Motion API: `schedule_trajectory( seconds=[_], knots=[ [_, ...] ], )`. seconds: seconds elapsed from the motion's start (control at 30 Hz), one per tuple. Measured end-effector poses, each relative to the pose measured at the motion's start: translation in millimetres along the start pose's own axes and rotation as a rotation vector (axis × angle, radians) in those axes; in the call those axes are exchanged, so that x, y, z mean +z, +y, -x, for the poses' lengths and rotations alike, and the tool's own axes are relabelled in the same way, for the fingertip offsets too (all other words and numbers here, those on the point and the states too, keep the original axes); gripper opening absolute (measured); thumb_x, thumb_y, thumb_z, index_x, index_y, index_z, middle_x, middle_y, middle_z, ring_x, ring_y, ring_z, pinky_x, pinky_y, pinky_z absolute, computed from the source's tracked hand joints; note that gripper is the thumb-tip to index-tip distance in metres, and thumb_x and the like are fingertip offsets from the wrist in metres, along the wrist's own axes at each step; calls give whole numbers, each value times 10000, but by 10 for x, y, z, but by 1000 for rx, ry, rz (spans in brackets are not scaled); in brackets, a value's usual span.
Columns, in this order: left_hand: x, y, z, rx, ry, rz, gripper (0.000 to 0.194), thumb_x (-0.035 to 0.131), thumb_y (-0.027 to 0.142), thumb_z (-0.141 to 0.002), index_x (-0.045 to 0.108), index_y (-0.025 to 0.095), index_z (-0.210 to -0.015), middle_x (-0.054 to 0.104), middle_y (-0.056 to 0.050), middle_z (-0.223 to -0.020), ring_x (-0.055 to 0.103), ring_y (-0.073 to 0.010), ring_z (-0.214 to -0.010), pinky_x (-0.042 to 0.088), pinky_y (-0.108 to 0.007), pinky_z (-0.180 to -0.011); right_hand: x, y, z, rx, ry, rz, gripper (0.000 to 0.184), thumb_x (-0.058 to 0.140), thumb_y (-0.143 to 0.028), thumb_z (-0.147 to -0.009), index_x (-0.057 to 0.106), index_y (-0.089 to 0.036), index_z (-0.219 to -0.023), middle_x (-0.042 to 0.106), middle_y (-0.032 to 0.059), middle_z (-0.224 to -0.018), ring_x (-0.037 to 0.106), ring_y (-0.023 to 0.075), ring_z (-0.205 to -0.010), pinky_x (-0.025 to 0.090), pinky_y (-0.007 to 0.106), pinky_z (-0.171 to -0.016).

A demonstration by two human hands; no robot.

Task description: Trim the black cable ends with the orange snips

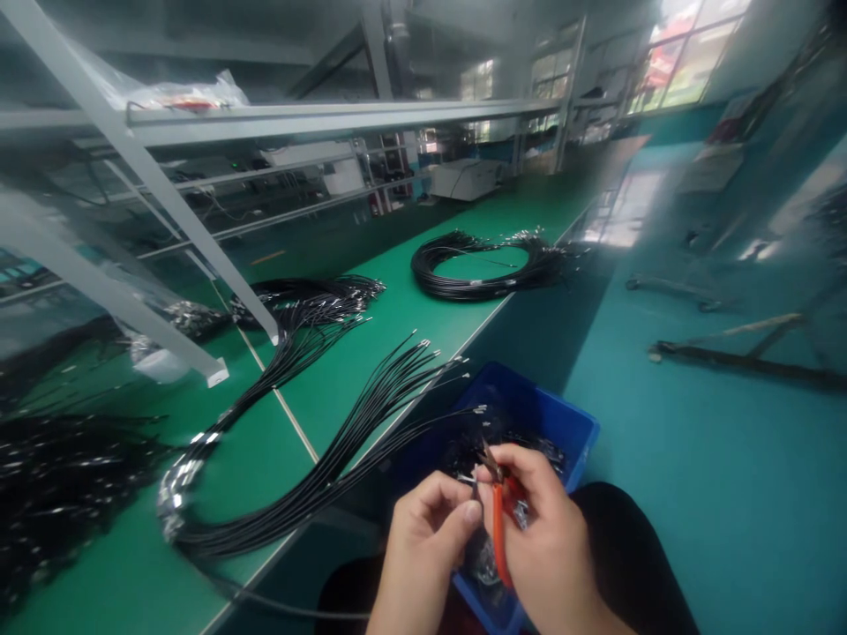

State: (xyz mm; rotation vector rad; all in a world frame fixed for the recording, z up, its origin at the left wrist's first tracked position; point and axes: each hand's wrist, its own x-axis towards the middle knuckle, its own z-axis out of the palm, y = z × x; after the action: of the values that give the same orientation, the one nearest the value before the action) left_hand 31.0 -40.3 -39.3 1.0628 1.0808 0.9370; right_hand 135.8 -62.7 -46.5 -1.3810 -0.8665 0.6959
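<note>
My right hand (546, 529) is wrapped round a pair of cutting pliers (499, 529) with orange-red handles, the metal jaws pointing up and away from me. Close beside the jaws, my left hand (433, 538) pinches a thin cable end (468, 479) with a pale tip between thumb and forefinger. The fingers hide most of it. Below both hands stands a blue bin (579, 432) holding dark pieces and clear plastic. To the left, a bundle of black cables (284, 516) with metal tips lies bent on the green table (390, 326), its loose ends fanned towards the bin.
A coiled cable bundle (463, 287) lies farther along the table. More black cables (66, 494) are heaped at the left. Slanted white shelf posts (191, 238) rise from the table, carrying a shelf (331, 123). Wheeled stand legs (741, 353) stand on the floor at right.
</note>
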Motion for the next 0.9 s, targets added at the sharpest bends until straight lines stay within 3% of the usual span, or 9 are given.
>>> schedule_trajectory(
  seconds=[0.17, 0.23, 0.37, 0.47, 0.6, 0.7, 0.9],
  knots=[
    [29, 21, 35, 67, 64, -18, 214, 715, 318, -693, 636, 128, -634, 535, 22, -507, 362, -53, -414, 259, -162, -407, 48, 42, 35, -162, 175, 7, 249, 697, -151, -613, 681, -289, -820, 689, 13, -786, 600, 201, -624, 483, 294, -602],
    [-7, 27, 23, 74, 112, 12, 194, 704, 296, -711, 621, 136, -641, 524, 34, -518, 365, -48, -423, 277, -153, -420, 36, 56, 54, -157, 171, 43, 235, 685, -161, -631, 676, -287, -829, 686, 16, -781, 593, 200, -619, 477, 299, -613],
    [-127, 14, -41, 82, 120, 59, 120, 673, 262, -753, 638, 150, -732, 572, 19, -641, 422, -49, -464, 333, -157, -458, -48, 51, 113, -47, -10, -10, 278, 683, -175, -637, 644, -269, -896, 689, 31, -797, 621, 213, -687, 483, 301, -643],
    [-172, -10, -80, 101, 109, 75, 92, 667, 246, -763, 651, 155, -775, 587, 12, -675, 445, -55, -487, 370, -170, -486, -100, -8, 143, 222, -265, -245, 252, 710, -216, -617, 638, -221, -858, 678, 36, -707, 600, 179, -561, 461, 269, -525],
    [-138, -21, -84, 159, 170, 50, 69, 657, 226, -774, 664, 161, -798, 594, 13, -685, 462, -64, -514, 395, -177, -517, -124, -84, 118, 579, -539, -334, 226, 711, -281, -647, 612, -150, -802, 649, 34, -567, 384, 48, -310, 249, 177, -333],
    [-96, -21, -72, 169, 193, 12, 64, 660, 227, -769, 669, 164, -776, 591, 18, -668, 481, -75, -527, 409, -178, -526, -127, -95, 74, 624, -592, -372, 262, 682, -332, -684, 587, -131, -822, 660, 58, -585, 369, 23, -301, 212, 150, -326],
    [-60, -39, -65, 162, 162, -57, 83, 678, 244, -743, 673, 161, -733, 607, 7, -648, 531, -111, -585, 436, -180, -539, -111, -14, 0, 617, -655, -404, 345, 684, -407, -699, 578, -119, -857, 672, 71, -658, 386, 13, -282, 249, 136, -293]
  ],
)
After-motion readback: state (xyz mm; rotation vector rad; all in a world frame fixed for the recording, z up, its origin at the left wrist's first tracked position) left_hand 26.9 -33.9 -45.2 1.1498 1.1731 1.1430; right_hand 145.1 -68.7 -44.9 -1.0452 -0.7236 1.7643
